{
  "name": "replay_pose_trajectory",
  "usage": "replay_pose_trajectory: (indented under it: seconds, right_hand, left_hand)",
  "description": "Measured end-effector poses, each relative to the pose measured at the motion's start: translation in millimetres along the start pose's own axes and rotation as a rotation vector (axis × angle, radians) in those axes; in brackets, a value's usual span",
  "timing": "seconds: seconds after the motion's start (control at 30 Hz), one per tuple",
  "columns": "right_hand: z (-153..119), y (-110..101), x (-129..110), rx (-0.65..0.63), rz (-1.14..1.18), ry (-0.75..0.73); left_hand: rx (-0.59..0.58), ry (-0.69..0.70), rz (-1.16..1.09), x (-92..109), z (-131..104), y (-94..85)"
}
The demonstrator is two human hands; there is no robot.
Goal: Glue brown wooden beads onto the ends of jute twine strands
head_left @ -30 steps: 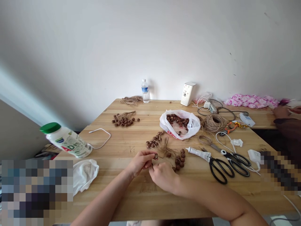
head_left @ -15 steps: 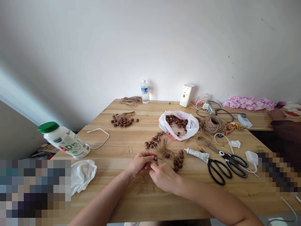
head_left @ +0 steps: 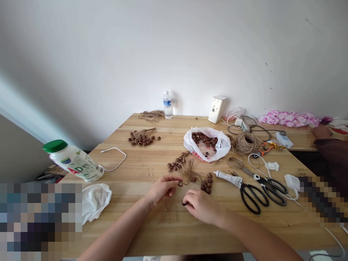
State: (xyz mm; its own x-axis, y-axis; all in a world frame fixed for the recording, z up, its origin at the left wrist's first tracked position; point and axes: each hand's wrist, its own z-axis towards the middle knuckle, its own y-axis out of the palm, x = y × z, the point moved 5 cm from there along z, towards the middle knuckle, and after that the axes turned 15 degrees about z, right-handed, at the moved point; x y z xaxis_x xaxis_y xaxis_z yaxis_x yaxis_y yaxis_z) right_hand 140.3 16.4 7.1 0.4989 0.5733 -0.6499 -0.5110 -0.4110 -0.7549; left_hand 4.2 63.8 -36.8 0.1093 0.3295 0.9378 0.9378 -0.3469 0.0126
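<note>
My left hand (head_left: 163, 190) is closed, with a small brown bead (head_left: 180, 183) pinched at its fingertips; twine runs from there toward the group behind. My right hand (head_left: 202, 206) is apart from it, to the right, its fingers closed on a small dark piece (head_left: 184, 203) too small to name. Just behind my hands lie corded brown beads (head_left: 176, 164) and another cluster of beads (head_left: 207, 183) at the right. A white plastic bag (head_left: 224, 146) farther back holds many loose brown beads (head_left: 203, 139).
Scissors (head_left: 268, 190) and a glue tube (head_left: 228, 178) lie at the right, near a twine roll (head_left: 247, 143). A green-capped bottle (head_left: 77, 163) leans at the left. Beaded strands (head_left: 141, 138) lie farther back. Another person's sleeve (head_left: 331, 156) is at the far right.
My right hand has moved right and slightly toward me, away from my left hand, with the small dark piece now showing in its fingers. My left hand has barely moved.
</note>
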Motion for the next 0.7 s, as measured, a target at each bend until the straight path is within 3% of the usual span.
replay_pose_trajectory:
  seconds: [0.1,0.2,0.4,0.5,0.6,0.7]
  right_hand:
    - [1,-6,4,0.117,0.168,-0.014]
    - [1,-8,4,0.147,0.275,-0.018]
    - [-2,3,11,-0.035,0.452,0.253]
    - [-3,6,9,-0.075,0.373,0.244]
    - [-2,4,3,-0.083,0.153,0.151]
    - [-3,2,-1,-0.122,-0.051,0.149]
  left_hand:
    - [-0.005,-0.003,0.018,1,-1,1.0]
    - [-0.016,-0.012,0.033,1,-3,2.2]
    - [-0.023,-0.03,0.043,-1,-4,2.9]
    - [-0.027,-0.03,0.038,-2,-2,3.2]
    - [-0.03,-0.031,0.036,-3,-2,3.6]
    - [-0.032,-0.036,0.04,-4,-2,3.8]
